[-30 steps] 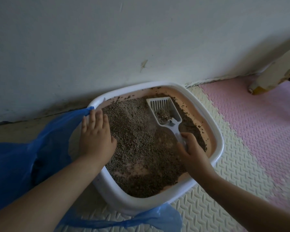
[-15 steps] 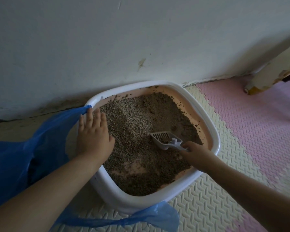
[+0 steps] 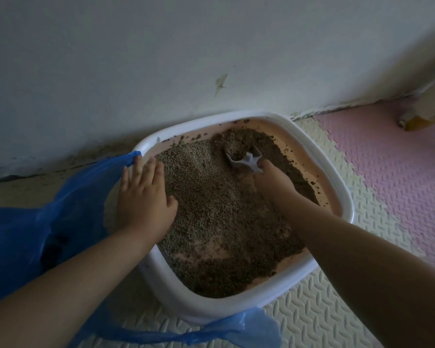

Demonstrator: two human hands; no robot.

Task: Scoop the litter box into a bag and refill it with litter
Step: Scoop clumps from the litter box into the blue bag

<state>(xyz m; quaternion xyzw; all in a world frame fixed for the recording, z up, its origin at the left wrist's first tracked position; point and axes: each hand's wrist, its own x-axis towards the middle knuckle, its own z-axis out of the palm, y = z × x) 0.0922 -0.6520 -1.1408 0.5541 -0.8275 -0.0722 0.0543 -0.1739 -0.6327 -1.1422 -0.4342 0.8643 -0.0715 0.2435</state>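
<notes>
Right hand point(image 3: 274, 178) grips the scoop point(image 3: 241, 160), set into litter point(image 3: 211, 217); left hand point(image 3: 143, 199) rests flat, fingers straight, on the litter box point(image 3: 224, 307) rim. Risk: an overfilled scoop spills before reaching the bag point(image 3: 48, 217).

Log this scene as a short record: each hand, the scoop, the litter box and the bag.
left hand: fingers flat on the left rim of the litter box
right hand: grips the scoop's handle
litter scoop: white, head dug into the litter at the far side
litter box: white rim, pink inside, on a foam floor mat by the wall
blue plastic bag: left of the box, another part at its near side
</notes>
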